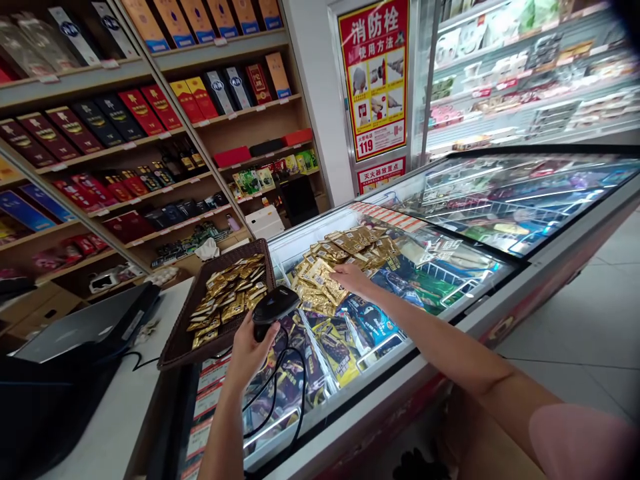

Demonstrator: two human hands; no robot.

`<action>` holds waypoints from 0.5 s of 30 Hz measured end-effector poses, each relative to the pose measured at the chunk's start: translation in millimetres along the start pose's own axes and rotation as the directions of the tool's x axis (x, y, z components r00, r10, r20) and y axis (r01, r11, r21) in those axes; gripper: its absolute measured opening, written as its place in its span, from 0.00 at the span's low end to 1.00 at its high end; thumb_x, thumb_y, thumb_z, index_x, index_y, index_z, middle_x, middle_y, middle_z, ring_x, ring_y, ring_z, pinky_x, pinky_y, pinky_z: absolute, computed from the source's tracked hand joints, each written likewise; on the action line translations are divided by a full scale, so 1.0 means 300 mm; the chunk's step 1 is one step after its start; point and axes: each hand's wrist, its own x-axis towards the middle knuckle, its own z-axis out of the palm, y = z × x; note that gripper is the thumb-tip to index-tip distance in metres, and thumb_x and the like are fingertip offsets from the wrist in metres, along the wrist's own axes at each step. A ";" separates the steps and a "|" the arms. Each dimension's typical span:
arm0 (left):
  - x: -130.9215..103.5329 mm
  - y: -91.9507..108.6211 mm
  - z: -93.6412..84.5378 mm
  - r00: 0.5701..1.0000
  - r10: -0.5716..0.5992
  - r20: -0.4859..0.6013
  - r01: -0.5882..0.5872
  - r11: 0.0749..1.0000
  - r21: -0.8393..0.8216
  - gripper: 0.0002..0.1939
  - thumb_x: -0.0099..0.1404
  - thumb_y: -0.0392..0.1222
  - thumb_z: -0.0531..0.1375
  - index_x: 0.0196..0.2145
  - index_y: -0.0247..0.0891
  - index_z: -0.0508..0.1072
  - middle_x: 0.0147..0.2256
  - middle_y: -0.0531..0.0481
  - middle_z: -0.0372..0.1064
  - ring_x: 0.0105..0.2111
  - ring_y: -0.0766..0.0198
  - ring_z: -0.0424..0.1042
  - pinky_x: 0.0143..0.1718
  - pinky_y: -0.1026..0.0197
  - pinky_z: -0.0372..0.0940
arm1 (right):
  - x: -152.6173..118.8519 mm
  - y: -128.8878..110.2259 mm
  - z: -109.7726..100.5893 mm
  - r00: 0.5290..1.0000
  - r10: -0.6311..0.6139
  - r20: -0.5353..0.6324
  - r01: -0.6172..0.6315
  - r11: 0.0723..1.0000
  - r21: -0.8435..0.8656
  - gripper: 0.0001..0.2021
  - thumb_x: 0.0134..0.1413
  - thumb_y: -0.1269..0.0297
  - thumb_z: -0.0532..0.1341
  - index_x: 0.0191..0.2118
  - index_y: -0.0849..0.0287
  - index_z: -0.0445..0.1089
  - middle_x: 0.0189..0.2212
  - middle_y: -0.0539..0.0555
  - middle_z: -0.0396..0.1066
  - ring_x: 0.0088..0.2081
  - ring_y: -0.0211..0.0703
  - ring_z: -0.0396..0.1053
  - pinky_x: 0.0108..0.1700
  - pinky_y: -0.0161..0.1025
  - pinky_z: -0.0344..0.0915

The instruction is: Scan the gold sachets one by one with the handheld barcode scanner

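Observation:
A black barcode scanner (274, 305) is gripped in my left hand (250, 347), its head pointing towards the gold packets. Its black cable (303, 373) loops down over the freezer's glass. My right hand (353, 278) reaches across to a pile of small gold packets (345, 248) on the glass top. Its fingers are closed on the edge of one gold packet (327, 277) at the near side of the pile. More gold packets (230, 293) lie heaped in a dark brown woven basket (173, 347), left of the scanner.
The chest freezer (450, 320) stretches away to the right, with bagged goods and wire baskets under its glass. A counter (145, 373) with a dark device (85, 327) stands at the left. Behind are shelves (170, 133) of boxed goods and a lit display fridge (520, 73).

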 end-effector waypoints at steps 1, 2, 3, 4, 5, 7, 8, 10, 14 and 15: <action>0.000 0.001 -0.001 1.000 0.002 -0.003 -0.002 1.000 0.006 0.21 0.59 0.61 0.59 0.32 0.37 0.73 0.27 0.49 0.68 0.22 0.63 0.69 0.26 0.61 0.66 | 0.004 0.005 0.004 1.000 -0.006 0.003 0.006 1.000 0.017 0.14 0.55 0.55 0.55 0.23 0.57 0.57 0.19 0.44 0.53 0.22 0.34 0.52 0.26 0.34 0.45; 0.000 0.002 -0.002 1.000 0.005 -0.009 -0.005 1.000 0.012 0.21 0.59 0.61 0.59 0.31 0.38 0.73 0.27 0.49 0.68 0.22 0.63 0.69 0.26 0.61 0.66 | 0.009 0.012 0.007 1.000 -0.008 0.003 0.008 0.999 0.033 0.14 0.55 0.55 0.55 0.24 0.57 0.58 0.19 0.44 0.52 0.22 0.35 0.52 0.26 0.34 0.46; 0.000 0.003 -0.003 1.000 0.009 -0.015 -0.009 1.000 0.017 0.21 0.59 0.61 0.59 0.30 0.38 0.73 0.27 0.49 0.68 0.22 0.63 0.68 0.26 0.61 0.66 | 0.015 0.019 0.009 1.000 -0.004 -0.003 0.004 0.999 0.048 0.14 0.56 0.55 0.54 0.24 0.57 0.58 0.19 0.44 0.52 0.22 0.35 0.52 0.26 0.34 0.46; -0.001 0.003 -0.003 1.000 0.013 -0.023 -0.013 1.000 0.017 0.21 0.59 0.61 0.59 0.29 0.39 0.72 0.26 0.49 0.68 0.22 0.63 0.68 0.25 0.61 0.65 | 0.023 0.025 0.009 1.000 0.007 -0.015 -0.006 0.998 0.057 0.14 0.56 0.55 0.54 0.25 0.57 0.59 0.19 0.45 0.53 0.21 0.35 0.52 0.25 0.34 0.47; -0.001 0.003 -0.002 0.999 0.018 -0.030 -0.017 1.000 0.013 0.21 0.58 0.62 0.59 0.28 0.39 0.72 0.25 0.50 0.68 0.21 0.63 0.67 0.24 0.61 0.65 | 0.032 0.031 0.004 0.999 0.025 -0.036 -0.023 0.998 0.058 0.14 0.57 0.55 0.53 0.26 0.57 0.60 0.19 0.45 0.54 0.21 0.36 0.54 0.25 0.34 0.47; 0.000 0.000 0.002 0.998 0.021 -0.056 -0.021 1.000 -0.006 0.22 0.58 0.63 0.59 0.27 0.39 0.71 0.24 0.51 0.67 0.19 0.63 0.66 0.22 0.61 0.64 | 0.051 0.039 -0.019 0.989 0.083 -0.125 -0.079 0.996 0.033 0.13 0.58 0.55 0.52 0.29 0.57 0.64 0.21 0.48 0.60 0.24 0.38 0.60 0.26 0.34 0.51; 0.002 -0.001 0.004 0.997 0.018 -0.070 -0.019 1.000 -0.011 0.22 0.57 0.64 0.60 0.26 0.40 0.71 0.23 0.51 0.67 0.18 0.64 0.65 0.21 0.61 0.64 | 0.061 0.042 -0.039 0.973 0.118 -0.197 -0.118 0.993 0.014 0.13 0.59 0.55 0.52 0.33 0.58 0.66 0.25 0.50 0.65 0.27 0.41 0.64 0.28 0.35 0.53; 0.005 -0.003 0.007 0.993 0.014 -0.115 -0.016 1.000 -0.019 0.24 0.55 0.66 0.60 0.24 0.40 0.70 0.21 0.52 0.66 0.17 0.63 0.65 0.20 0.61 0.63 | 0.078 0.050 -0.093 0.910 0.196 -0.365 -0.214 0.977 -0.010 0.16 0.62 0.56 0.50 0.46 0.59 0.68 0.34 0.56 0.72 0.36 0.48 0.70 0.33 0.37 0.58; 0.008 -0.002 -0.001 0.980 -0.013 -0.198 0.009 1.000 -0.023 0.26 0.53 0.70 0.59 0.25 0.41 0.71 0.20 0.52 0.66 0.19 0.61 0.67 0.20 0.60 0.64 | 0.097 0.096 -0.221 0.729 0.337 -0.595 -0.438 0.898 -0.029 0.25 0.65 0.60 0.47 0.64 0.65 0.54 0.46 0.67 0.73 0.48 0.58 0.71 0.42 0.45 0.62; 0.008 -0.002 -0.005 0.979 -0.023 -0.202 0.019 1.000 -0.023 0.27 0.53 0.70 0.59 0.25 0.41 0.71 0.20 0.52 0.66 0.19 0.61 0.67 0.20 0.60 0.65 | 0.100 0.114 -0.247 0.701 0.353 -0.620 -0.488 0.871 -0.056 0.25 0.65 0.62 0.46 0.64 0.68 0.54 0.46 0.69 0.73 0.49 0.60 0.71 0.45 0.47 0.62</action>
